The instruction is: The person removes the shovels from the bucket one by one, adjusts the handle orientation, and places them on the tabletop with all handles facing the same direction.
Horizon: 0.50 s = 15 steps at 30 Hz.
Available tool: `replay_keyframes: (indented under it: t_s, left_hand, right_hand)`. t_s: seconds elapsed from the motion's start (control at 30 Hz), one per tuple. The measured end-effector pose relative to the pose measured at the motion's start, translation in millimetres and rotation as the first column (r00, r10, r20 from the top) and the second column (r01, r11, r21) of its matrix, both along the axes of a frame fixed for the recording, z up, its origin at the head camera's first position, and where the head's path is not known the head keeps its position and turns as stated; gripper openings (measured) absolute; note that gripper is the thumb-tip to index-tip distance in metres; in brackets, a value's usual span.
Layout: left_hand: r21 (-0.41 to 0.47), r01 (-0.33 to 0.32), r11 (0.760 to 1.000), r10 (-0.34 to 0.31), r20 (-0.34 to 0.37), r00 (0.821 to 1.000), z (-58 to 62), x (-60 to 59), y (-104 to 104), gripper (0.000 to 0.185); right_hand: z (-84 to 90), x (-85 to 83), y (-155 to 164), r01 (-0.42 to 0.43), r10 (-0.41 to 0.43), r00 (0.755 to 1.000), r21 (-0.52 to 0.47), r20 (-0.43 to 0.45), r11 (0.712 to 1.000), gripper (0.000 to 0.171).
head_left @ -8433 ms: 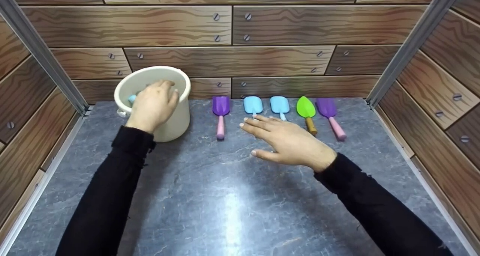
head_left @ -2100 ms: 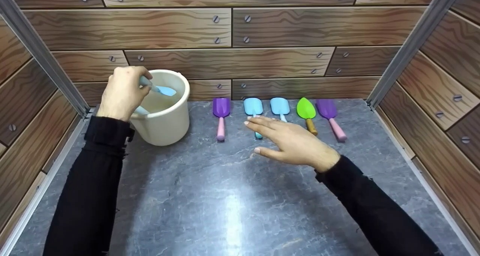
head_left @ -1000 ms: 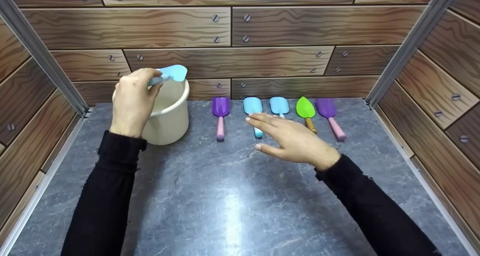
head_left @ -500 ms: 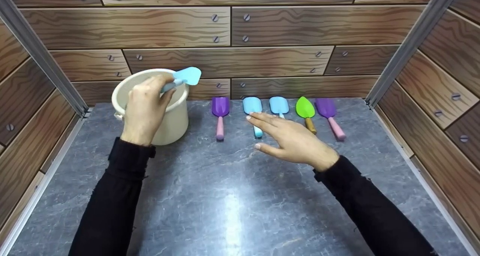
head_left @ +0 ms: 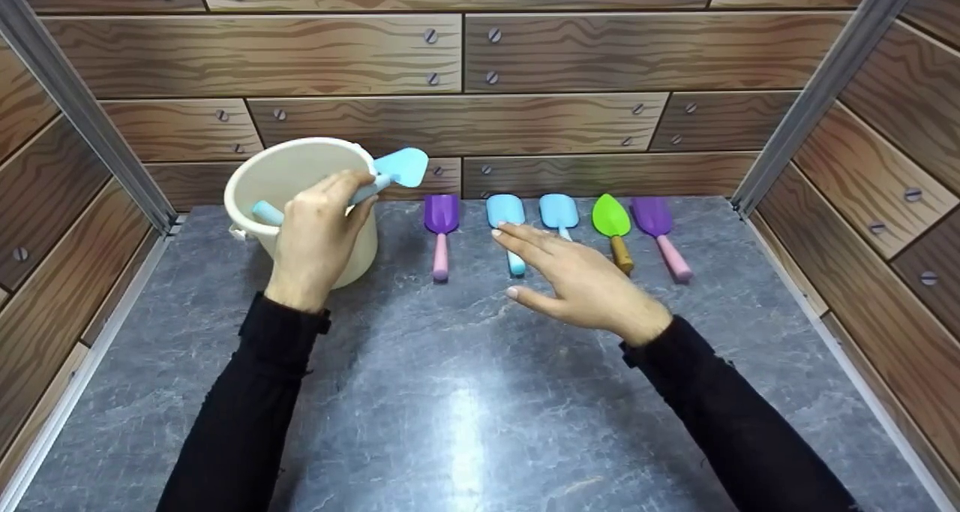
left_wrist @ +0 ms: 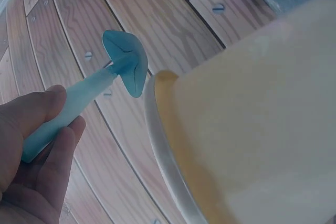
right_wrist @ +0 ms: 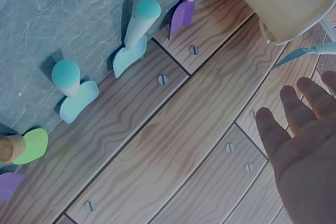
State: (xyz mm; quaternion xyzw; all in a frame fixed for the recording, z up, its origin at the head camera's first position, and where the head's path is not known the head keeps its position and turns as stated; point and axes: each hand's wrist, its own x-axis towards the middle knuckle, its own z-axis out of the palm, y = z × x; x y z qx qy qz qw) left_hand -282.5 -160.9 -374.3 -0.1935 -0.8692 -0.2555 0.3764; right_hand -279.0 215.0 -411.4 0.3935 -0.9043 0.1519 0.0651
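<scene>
My left hand (head_left: 319, 230) grips the handle of a light blue toy trowel (head_left: 401, 169) and holds it in the air just in front of the cream bucket (head_left: 296, 170), blade pointing right. In the left wrist view the blue trowel (left_wrist: 123, 64) sits beside the bucket's rim (left_wrist: 163, 150). Another light blue handle (head_left: 266, 213) leans on the bucket's rim. My right hand (head_left: 577, 275) hovers flat with straight fingers over the handles of two light blue scoops (head_left: 506, 212) (head_left: 559, 210). A purple scoop (head_left: 441, 215), a green trowel (head_left: 611, 215) and a second purple scoop (head_left: 654, 215) lie in the same row.
The grey stone-look tabletop (head_left: 450, 392) is boxed in by wood-pattern walls at the back (head_left: 480, 54), left and right. Metal posts stand in both back corners. The row of tools lies along the back wall.
My left hand lifted the light blue trowel out of the bucket and carried it right and slightly down, toward the row. My right hand has stayed almost still.
</scene>
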Motion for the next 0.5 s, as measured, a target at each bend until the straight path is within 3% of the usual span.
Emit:
replay_keyframes:
  t_s: [0.5]
  left_hand:
    - [0.023,0.037,0.999,-0.036,-0.012,0.999,-15.5,10.4,17,0.023]
  right_hand:
    - [-4.9,1.2,-3,0.014,-0.014,1.000,-0.006,0.002,1.000,0.082]
